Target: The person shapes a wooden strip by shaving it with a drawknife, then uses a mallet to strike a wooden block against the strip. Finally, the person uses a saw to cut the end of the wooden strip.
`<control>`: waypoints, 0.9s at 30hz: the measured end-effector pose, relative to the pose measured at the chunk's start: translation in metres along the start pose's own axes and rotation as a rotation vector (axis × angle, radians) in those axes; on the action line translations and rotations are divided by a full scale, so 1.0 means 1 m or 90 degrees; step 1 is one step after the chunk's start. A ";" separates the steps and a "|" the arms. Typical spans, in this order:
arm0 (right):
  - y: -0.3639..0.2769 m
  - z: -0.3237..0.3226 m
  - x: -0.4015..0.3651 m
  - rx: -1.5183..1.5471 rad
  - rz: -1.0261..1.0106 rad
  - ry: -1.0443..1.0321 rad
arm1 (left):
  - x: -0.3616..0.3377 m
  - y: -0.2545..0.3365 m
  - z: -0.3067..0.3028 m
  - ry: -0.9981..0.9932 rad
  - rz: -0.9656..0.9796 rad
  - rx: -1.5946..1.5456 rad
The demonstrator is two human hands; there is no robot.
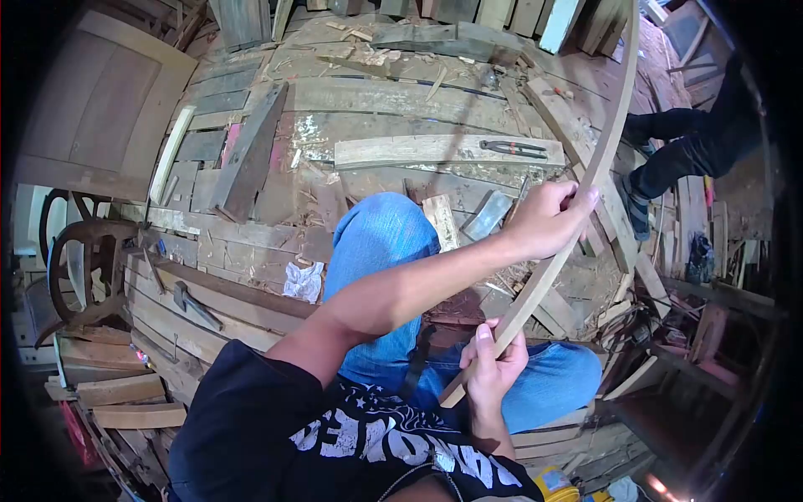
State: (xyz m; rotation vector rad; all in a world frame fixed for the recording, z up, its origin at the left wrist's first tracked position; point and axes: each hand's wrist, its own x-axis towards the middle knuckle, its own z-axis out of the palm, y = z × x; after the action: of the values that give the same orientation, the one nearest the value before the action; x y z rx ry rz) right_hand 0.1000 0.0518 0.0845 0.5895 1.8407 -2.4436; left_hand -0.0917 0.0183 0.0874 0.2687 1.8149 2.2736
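A long, narrow wooden strip (535, 289) runs slantwise from near my lap up to the top right. My left hand (552, 219) reaches across my body, its fingers wrapped around the strip partway up. Lower down, near the strip's bottom end, my right hand (495, 368) pinches it between thumb and fingers. Beyond my left hand, a pair of pincers (512, 149) lies on a pale board (401, 152). Small wood offcuts (488, 214) rest on the floor close to my knee.
Another person's legs (682, 155) are at the right, near a long beam (577, 138). To my left are a hammer (196, 306), stacked planks (125, 389) and a curved wooden frame (84, 268). A crumpled white cloth (303, 282) lies by my knee. Shavings litter the plank floor.
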 end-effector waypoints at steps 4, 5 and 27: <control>0.001 0.001 -0.001 -0.019 0.005 -0.018 | 0.000 0.000 0.000 0.012 -0.010 -0.064; -0.001 0.004 -0.001 0.012 0.023 0.001 | -0.001 0.001 -0.001 -0.004 -0.016 -0.097; 0.002 -0.016 -0.024 -0.236 -0.083 -0.185 | 0.037 0.033 -0.053 0.097 0.034 -0.084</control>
State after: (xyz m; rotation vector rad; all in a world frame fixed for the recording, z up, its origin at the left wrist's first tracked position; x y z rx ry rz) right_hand 0.1273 0.0608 0.0867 0.0896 2.1730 -2.0339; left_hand -0.1433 -0.0279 0.1080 0.1264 1.7348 2.5015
